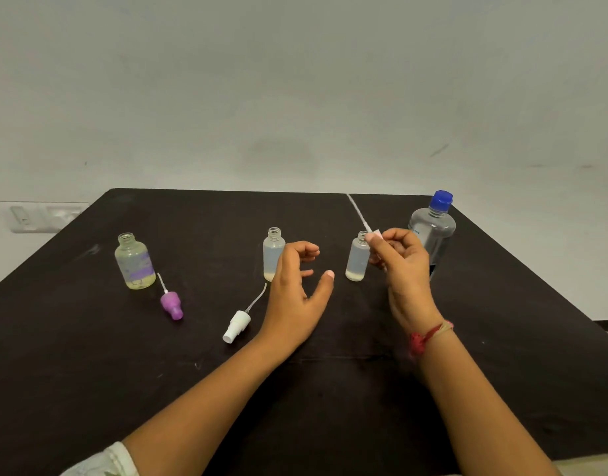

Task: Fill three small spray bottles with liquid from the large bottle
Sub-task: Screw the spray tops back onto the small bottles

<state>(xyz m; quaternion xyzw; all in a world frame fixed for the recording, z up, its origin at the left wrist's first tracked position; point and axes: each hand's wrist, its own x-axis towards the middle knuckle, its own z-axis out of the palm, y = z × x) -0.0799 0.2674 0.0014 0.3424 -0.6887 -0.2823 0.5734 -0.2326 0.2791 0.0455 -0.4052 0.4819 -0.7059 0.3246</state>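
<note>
Large bottle (433, 231): right of centre, upright, blue cap (442, 200) on, just behind the right hand (403, 266), the nearer one. Right hand: pinching a white spray pump (374, 234), apparently; tube (355, 207) slanting up-left above an uncapped small bottle (356, 262). Left hand (297, 290): fingers loosely apart, holding nothing.

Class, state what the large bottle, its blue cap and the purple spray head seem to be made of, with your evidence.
Large bottle: probably clear glossy plastic; see-through, with glints.
Blue cap: likely opaque plastic; solid, even colour.
Purple spray head: opaque moulded plastic, by its slight sheen.
</note>
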